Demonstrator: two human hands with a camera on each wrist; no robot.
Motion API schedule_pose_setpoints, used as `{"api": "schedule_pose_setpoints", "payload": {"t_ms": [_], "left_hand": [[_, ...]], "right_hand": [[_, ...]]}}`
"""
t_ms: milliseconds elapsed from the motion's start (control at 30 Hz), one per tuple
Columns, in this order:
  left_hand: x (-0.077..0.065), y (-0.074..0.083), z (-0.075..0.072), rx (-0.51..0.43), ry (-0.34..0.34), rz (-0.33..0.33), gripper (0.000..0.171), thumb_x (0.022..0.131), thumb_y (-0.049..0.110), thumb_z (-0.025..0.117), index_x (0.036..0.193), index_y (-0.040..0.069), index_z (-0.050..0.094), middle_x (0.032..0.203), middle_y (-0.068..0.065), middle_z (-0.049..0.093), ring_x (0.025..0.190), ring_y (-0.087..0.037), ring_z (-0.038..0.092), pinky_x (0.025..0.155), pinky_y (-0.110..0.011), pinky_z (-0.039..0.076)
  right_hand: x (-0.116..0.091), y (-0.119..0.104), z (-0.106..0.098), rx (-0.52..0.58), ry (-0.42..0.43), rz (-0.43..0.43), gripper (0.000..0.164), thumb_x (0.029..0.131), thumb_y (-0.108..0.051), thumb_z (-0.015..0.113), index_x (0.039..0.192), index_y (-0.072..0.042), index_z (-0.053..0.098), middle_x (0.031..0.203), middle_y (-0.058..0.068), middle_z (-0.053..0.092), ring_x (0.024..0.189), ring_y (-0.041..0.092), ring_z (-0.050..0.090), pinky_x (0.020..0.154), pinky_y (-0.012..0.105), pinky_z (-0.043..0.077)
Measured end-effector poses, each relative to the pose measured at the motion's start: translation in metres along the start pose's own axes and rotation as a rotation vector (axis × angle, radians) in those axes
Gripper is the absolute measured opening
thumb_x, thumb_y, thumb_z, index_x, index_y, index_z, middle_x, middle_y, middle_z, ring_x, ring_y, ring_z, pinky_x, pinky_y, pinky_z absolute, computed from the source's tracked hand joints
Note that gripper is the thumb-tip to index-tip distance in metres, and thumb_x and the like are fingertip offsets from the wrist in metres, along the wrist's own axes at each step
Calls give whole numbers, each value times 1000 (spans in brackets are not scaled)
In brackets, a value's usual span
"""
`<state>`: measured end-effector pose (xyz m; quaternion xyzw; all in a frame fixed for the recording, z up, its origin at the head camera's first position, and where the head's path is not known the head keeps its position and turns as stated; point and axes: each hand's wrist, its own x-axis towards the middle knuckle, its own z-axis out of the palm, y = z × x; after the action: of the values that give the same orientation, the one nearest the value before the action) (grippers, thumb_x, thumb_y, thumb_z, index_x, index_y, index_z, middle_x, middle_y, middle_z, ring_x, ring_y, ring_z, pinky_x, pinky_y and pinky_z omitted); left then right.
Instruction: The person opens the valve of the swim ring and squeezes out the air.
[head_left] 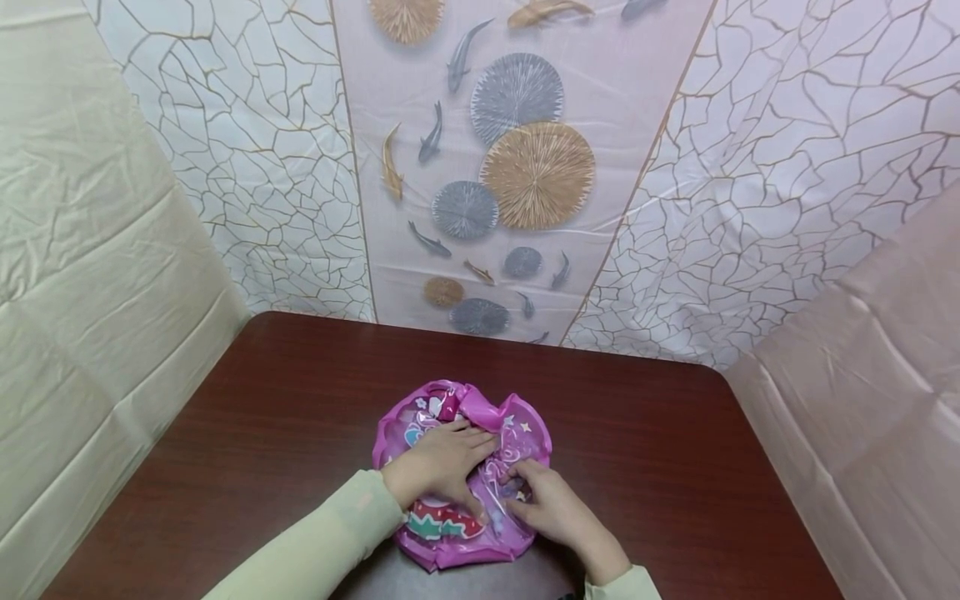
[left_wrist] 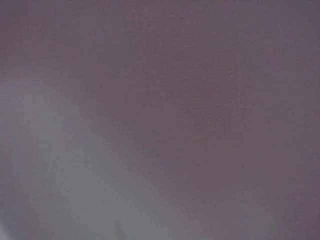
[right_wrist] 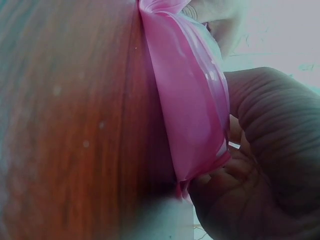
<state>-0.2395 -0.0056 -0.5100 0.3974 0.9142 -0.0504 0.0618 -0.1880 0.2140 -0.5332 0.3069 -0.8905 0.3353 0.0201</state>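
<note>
A roundish pink plastic piece (head_left: 446, 554) with clear film and printed cartoon shapes lies on the table, its rim soft and creased. It looks like a slack or folded inflatable. My left hand (head_left: 450, 458) rests flat on its middle, fingers spread. On the right part, my right hand (head_left: 551, 504) has its thumb and forefinger bent toward each other at the film. In the right wrist view the hand (right_wrist: 270, 140) is against the pink rim (right_wrist: 185, 100); its fingertips are partly hidden. The left wrist view is only a blur.
The dark red-brown wooden table (head_left: 300, 400) has rounded far corners. Patterned cloth (head_left: 540, 167) with fish and round motifs hangs behind it. Plain pale cloth stands at the left (head_left: 82, 292) and right (head_left: 862, 400).
</note>
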Motion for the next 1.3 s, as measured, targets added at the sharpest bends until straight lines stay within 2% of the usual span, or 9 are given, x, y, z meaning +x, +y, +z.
{"api": "schedule_pose_setpoints", "payload": {"t_ms": [200,633,867,1100,1300], "left_hand": [[-1,1,-1,-9,-16,-3,115,71,90,55,159,19,31,162,3,31,149,-13,27,122,-36,15],[0,-1,4,-13,-19,-1,116,72,91,51,160,19,27,164,3,28,150,-13,23,123,-36,11],[-2,-2,1,-26,-7,11,114,73,89,53,160,18,30,163,2,30,150,-14,25,123,-37,14],[-5,0,-3,-38,10,31,104,79,81,57,158,17,33,161,1,33,149,-15,28,123,-37,15],[-7,1,-4,-20,17,45,98,82,77,55,157,16,35,161,1,35,148,-15,29,122,-37,16]], "right_hand": [[0,0,0,8,-1,3,21,81,-4,79,98,-5,66,93,2,64,82,15,63,73,29,55],[0,-3,1,-12,-3,34,22,81,-5,79,98,-6,65,93,0,63,82,14,61,72,29,54],[1,-2,1,-29,6,21,23,80,-5,79,97,-6,65,93,0,63,81,13,61,72,30,54],[1,-2,0,0,-6,38,21,82,-6,79,98,-6,66,95,2,64,84,16,62,74,31,54],[1,-2,1,4,0,51,21,82,-7,78,99,-6,66,96,3,65,84,16,62,74,31,54]]}}
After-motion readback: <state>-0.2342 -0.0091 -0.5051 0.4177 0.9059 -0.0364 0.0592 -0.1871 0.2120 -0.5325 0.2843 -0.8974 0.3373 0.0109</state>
